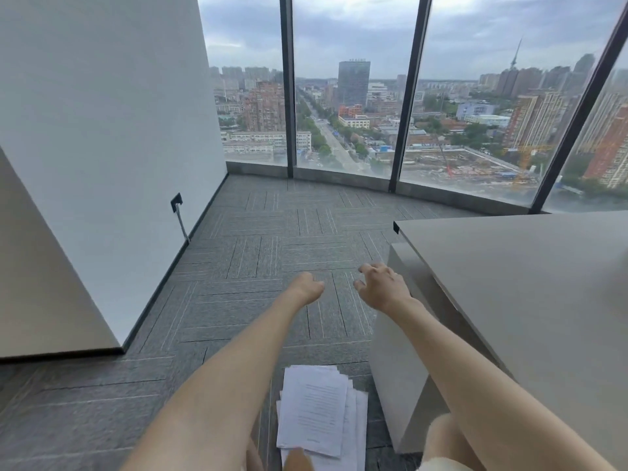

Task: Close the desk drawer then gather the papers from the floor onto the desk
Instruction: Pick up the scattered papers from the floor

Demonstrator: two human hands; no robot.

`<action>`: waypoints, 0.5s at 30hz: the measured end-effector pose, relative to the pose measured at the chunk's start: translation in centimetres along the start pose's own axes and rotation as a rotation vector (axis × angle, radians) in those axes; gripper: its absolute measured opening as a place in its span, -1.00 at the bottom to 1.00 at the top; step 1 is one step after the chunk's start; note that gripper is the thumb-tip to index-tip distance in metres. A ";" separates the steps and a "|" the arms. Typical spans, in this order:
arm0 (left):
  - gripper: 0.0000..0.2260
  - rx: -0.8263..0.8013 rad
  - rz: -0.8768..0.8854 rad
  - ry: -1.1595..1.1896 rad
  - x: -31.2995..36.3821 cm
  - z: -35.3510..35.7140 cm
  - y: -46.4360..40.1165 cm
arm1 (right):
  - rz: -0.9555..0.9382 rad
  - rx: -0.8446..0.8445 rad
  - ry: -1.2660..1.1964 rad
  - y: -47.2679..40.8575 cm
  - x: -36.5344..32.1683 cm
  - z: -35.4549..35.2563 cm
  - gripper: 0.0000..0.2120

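Several white printed papers lie in a loose stack on the grey carpet, low in the middle of the view, close to my feet. The grey desk fills the right side, and its side panel stands just right of the papers. No drawer shows from here. Both arms stretch forward above the floor. My left hand is curled loosely with nothing in it. My right hand has its fingers spread and empty, near the desk's left edge.
A white wall with a black socket and cable runs along the left. A grey tabletop corner juts in at lower left. Floor-to-ceiling windows close the far side beyond open carpet.
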State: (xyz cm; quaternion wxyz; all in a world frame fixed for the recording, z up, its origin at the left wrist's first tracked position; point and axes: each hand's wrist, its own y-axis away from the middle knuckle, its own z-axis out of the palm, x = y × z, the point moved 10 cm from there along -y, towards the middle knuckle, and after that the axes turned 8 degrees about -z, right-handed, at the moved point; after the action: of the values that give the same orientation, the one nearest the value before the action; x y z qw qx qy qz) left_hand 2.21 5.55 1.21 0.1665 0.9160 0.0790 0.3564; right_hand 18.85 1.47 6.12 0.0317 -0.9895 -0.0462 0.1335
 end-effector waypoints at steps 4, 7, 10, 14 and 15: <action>-0.52 -0.007 -0.036 0.024 -3.7 -0.4 -0.6 | -0.020 -0.053 -0.005 -0.4 -1.6 2.6 -0.57; -0.53 -0.015 -0.085 0.024 -6.7 0.1 -2.3 | -0.033 -0.122 -0.017 -1.9 -2.1 5.8 -0.54; -0.58 -0.016 -0.143 0.016 -9.7 1.4 -5.3 | -0.023 -0.202 -0.033 -4.5 -1.8 10.2 -0.53; -0.74 -0.069 -0.230 0.007 -14.3 4.8 -10.6 | 0.033 -0.324 -0.073 -8.5 0.1 17.9 -0.54; -0.76 -0.080 -0.257 0.009 -15.6 5.8 -12.1 | 0.051 -0.356 -0.084 -9.5 0.8 20.0 -0.54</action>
State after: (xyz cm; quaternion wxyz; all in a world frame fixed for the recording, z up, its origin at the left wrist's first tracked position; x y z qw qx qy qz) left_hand -5.56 11.26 -16.95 0.2470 0.8892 0.1823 0.3393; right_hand 13.44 11.97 -12.65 -0.1493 -0.9739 -0.0454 0.1650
